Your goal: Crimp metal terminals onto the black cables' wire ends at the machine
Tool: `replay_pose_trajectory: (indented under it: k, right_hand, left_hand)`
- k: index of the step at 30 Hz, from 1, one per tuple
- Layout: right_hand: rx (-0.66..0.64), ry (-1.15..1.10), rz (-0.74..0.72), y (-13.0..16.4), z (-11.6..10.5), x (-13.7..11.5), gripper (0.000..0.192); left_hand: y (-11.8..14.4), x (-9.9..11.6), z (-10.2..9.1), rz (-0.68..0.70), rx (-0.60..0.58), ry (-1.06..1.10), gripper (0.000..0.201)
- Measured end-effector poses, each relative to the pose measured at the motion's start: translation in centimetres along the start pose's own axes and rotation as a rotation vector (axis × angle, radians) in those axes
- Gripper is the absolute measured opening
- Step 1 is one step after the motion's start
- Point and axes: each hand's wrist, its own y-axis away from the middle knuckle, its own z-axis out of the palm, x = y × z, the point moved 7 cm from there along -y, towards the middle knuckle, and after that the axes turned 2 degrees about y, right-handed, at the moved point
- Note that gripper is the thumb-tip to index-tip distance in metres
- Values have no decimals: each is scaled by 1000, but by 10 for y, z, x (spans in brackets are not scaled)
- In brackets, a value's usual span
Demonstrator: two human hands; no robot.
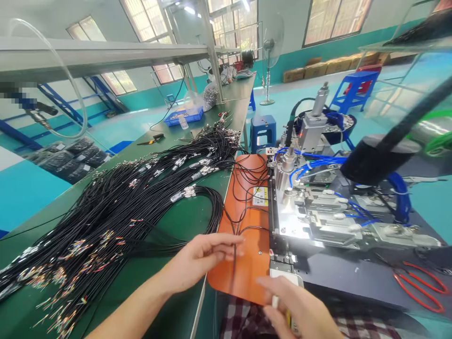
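My left hand [201, 259] reaches over the edge of the bench with its fingers stretched out. A thin black cable [234, 268] runs down past its fingertips, smeared by motion; I cannot tell whether they touch. Lower right, my right hand [300, 306] is blurred and curled around a small white and yellow object [290, 322], mostly hidden by the fingers. Both hands are at the near end of an orange board [247, 278], where several black cables loop. Beside it stands a metal machine [310, 212] with clamps and blue air tubes.
Bundled black cables [141, 202] with bare coloured wire ends cover much of the green bench [180, 212]. Red-handled scissors [420, 287] lie at the right. Yellow-black pliers [151, 140], a blue tray [183, 117] and a blue stool [263, 132] are farther off.
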Motion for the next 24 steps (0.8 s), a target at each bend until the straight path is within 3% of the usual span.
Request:
replay_pose_trajectory:
  k: [3, 6, 8, 10, 12, 15, 19, 21, 24]
  right_hand:
    - [-72, 343, -271, 3, 28, -9, 21]
    - [-39, 441, -233, 11, 23, 4, 21]
    - [-65, 439, -197, 14, 11, 10, 9]
    - [-54, 378, -198, 15, -3, 8, 25]
    - [1, 248, -108, 12, -13, 9, 32]
    - [29, -54, 218, 13, -9, 28, 33]
    - [-168, -398, 590, 34, 22, 55, 22]
    - [-266, -428, 634, 45, 25, 59, 15]
    - [-350, -352, 584, 52, 10, 50, 7]
  left_hand:
    - [-20, 32, 3, 168, 111, -168, 23]
    - [-22, 61, -8, 338, 247, -457, 37]
    - [-17, 66, -19, 357, 322, -579, 39]
    - [-10, 62, -27, 341, 355, -628, 33]
    - [-3, 54, -31, 339, 366, -631, 24]
    - [5, 44, -32, 355, 357, -597, 17]
    - [17, 34, -36, 378, 348, -571, 15]
    - [24, 26, -41, 345, 347, -583, 15]
    - [34, 13, -44, 301, 305, -621, 15]
